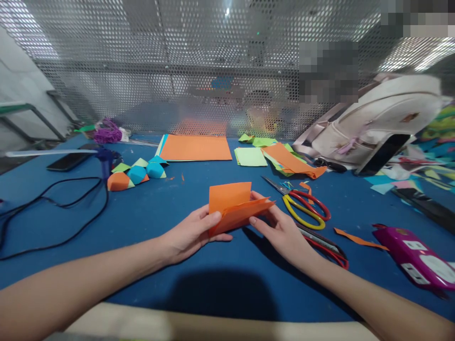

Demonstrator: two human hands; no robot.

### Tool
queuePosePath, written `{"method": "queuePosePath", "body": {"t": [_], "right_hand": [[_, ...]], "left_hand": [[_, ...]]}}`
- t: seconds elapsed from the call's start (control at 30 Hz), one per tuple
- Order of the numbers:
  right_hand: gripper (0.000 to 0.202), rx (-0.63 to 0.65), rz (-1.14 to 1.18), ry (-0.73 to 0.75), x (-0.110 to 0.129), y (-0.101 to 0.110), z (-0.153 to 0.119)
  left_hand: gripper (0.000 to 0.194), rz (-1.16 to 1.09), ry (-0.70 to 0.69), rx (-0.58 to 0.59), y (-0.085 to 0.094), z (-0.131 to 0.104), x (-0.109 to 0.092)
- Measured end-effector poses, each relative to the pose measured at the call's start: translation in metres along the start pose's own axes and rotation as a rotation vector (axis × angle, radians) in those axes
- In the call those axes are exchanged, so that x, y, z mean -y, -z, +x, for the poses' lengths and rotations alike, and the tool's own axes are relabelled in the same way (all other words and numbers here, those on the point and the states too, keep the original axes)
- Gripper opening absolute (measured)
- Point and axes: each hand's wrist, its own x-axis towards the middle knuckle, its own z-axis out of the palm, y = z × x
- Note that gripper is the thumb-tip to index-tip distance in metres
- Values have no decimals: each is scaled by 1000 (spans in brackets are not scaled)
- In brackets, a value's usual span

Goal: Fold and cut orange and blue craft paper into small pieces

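Between my two hands is a folded sheet of orange paper (236,208), held just above the blue table, with its layers partly spread apart. My left hand (194,232) pinches its left end, the thumb on the near face. At the right end, my right hand (280,227) grips the paper between thumb and fingers; some of those fingers are hidden behind it. Scissors (307,206) with yellow and red handles lie just past my right hand. A second red-handled tool (327,246) lies partly under my right forearm.
An orange paper stack (195,148), light green squares (251,157) and orange scraps (289,158) lie farther back. Folded paper shapes (137,174) sit left, near a black cable (53,189) and phone (71,158). At right are a purple case (408,251) and a pale backpack (377,118).
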Motion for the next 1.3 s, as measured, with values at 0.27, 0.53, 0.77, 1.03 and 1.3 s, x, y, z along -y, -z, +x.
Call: {"method": "queuePosePath", "body": {"t": [0.27, 0.53, 0.77, 1.03, 1.3], "right_hand": [[59, -13, 67, -66, -2, -1, -1], [69, 6, 86, -70, -1, -3, -2], [62, 11, 84, -57, 2, -7, -5], [54, 25, 87, -43, 1, -8, -4], [56, 53, 70, -59, 3, -7, -4]], "left_hand": [[61, 12, -9, -27, -1, 0, 1], [54, 80, -18, -173, -8, -2, 0], [48, 364, -156, -286, -6, -7, 3], [43, 681, -346, -229, -3, -14, -2], [37, 778, -278, -243, -13, -10, -5]]}}
